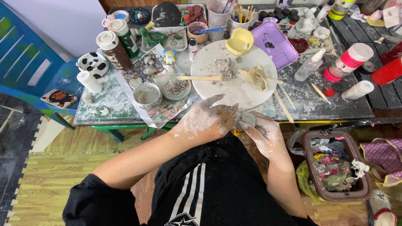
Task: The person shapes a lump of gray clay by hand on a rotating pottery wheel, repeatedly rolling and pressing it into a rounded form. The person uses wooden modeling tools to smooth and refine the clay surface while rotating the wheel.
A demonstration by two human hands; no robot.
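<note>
A brown bin (312, 167) held scraps; a white bowl (147, 94) held grey slip. Both clay-coated hands met at the table edge (125, 121): the right hand (264, 134) cupped a grey clay lump (246, 120), the left hand (207, 119) pressed it, fingers spread.

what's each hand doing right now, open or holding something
Left hand: fingers spread open, clay-smeared, pressing against the grey clay lump.
Right hand: cupped under the same clay lump, holding it.
</note>
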